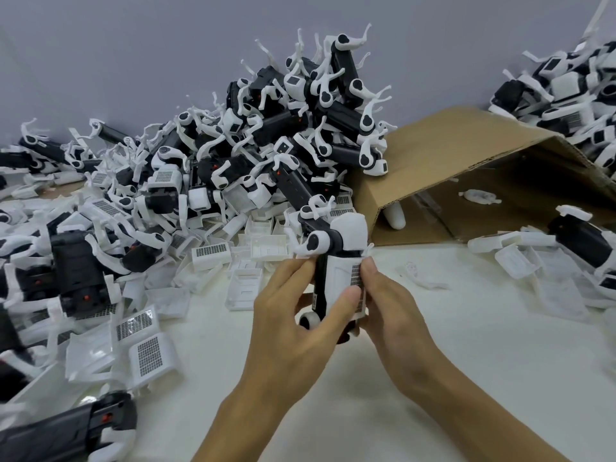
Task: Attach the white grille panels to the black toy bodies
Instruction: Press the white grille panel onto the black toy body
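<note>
The left hand [293, 315] gripped the toy body [328, 281] from the left, fingers curled against its black side and thumb lying across the lower white front. The right hand [393, 315] pinched the grille panel [356, 276] on the body's right edge, fingertips up by the dark mesh and thumb lower on the same edge. The body stood nearly upright between both hands, just above the white table [466, 361], a white cap at its top and a small wheel at its bottom.

Loose panels [150, 355] lay on the table to the left. Behind them rose a heap of bodies [283, 145]. A tipped cardboard box [466, 168] lay to the right. No writing could be read on any part.
</note>
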Demonstrator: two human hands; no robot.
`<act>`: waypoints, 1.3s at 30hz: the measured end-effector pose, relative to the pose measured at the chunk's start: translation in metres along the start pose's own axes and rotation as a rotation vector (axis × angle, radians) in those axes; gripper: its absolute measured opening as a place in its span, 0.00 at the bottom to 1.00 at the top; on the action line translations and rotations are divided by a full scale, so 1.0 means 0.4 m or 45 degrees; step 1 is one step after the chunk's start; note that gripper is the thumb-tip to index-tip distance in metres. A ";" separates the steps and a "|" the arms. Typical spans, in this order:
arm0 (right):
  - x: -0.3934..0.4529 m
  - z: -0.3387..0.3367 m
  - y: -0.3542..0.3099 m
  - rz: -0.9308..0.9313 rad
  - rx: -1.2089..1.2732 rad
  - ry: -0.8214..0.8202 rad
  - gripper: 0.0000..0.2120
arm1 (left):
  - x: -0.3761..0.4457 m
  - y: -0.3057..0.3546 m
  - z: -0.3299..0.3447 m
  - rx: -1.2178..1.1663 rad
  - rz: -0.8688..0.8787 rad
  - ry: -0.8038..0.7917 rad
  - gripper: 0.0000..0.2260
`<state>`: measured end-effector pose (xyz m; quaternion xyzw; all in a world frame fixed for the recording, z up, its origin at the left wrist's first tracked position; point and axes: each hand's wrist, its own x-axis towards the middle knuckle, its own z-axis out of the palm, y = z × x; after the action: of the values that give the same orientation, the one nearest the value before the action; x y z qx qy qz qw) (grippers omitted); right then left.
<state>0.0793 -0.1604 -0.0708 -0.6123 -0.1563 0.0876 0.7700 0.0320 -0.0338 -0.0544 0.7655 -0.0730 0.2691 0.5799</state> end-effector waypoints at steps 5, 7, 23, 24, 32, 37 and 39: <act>-0.007 -0.002 -0.005 -0.120 -0.030 0.068 0.20 | 0.002 0.010 -0.007 -0.366 -0.269 -0.118 0.15; -0.013 0.003 -0.003 -0.180 -0.069 0.100 0.18 | 0.004 0.011 -0.005 -0.404 -0.310 -0.095 0.14; -0.028 0.014 -0.007 -0.515 -0.425 0.133 0.14 | 0.007 0.012 -0.006 -0.452 -0.254 -0.179 0.14; -0.028 0.015 -0.006 -0.513 -0.417 0.117 0.14 | 0.006 0.013 -0.005 -0.435 -0.239 -0.175 0.13; -0.037 0.029 -0.001 -0.450 -0.356 0.084 0.15 | 0.000 0.016 0.009 -0.443 -0.217 -0.034 0.11; -0.041 0.017 -0.025 -0.444 -0.335 0.114 0.13 | 0.002 0.015 0.005 -0.494 -0.208 -0.034 0.10; -0.043 0.013 -0.028 -0.442 -0.298 0.109 0.13 | 0.000 0.016 0.008 -0.467 -0.168 -0.007 0.08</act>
<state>0.0606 -0.1638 -0.0612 -0.6648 -0.2356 -0.0912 0.7031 0.0305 -0.0388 -0.0495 0.6507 -0.0719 0.2105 0.7260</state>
